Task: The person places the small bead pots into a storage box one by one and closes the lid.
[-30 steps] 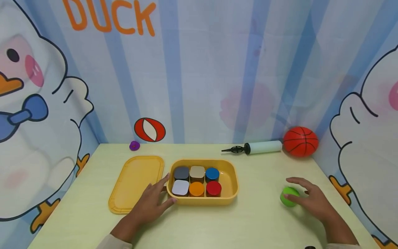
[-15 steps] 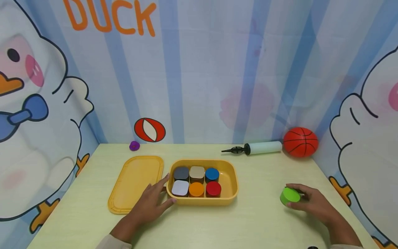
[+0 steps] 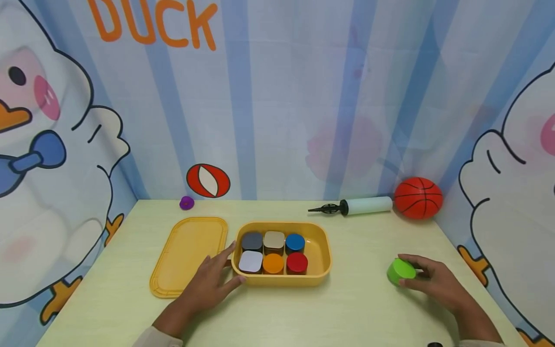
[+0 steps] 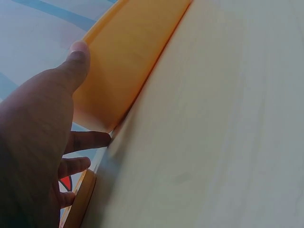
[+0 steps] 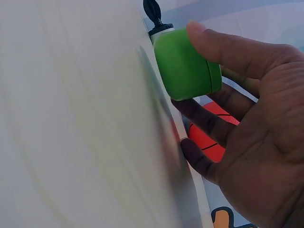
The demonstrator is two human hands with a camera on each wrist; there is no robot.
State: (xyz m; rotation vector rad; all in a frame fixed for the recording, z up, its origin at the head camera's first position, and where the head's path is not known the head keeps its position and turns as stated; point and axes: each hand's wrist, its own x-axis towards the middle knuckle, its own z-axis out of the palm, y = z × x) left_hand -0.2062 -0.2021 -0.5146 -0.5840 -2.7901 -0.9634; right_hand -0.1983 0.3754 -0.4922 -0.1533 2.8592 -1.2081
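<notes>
My right hand (image 3: 438, 282) pinches a small round green tub (image 3: 401, 272) between thumb and fingers at the right of the table. In the right wrist view the green tub (image 5: 187, 66) tilts, its thumb side toward the camera. My left hand (image 3: 212, 284) touches the left end of a yellow box (image 3: 321, 277), thumb at the front corner and forefinger along the side. The left wrist view has the left thumb (image 4: 78, 54) against the box wall (image 4: 128, 52), fingers stretched out. Inside the box stand several small tubs in two rows, including a red one (image 3: 297, 263) and a blue one (image 3: 295, 243).
A flat yellow lid (image 3: 191, 246) lies left of the box, partly behind the left hand. Along the back are a purple knob-like piece (image 3: 187, 203), a hand pump (image 3: 368, 206) and a red ball (image 3: 418, 197). A dark object (image 3: 435, 344) shows at the bottom edge.
My right fingers have closed on the green tub, which has tilted and shifted slightly left. The left hand and the box have stayed in place.
</notes>
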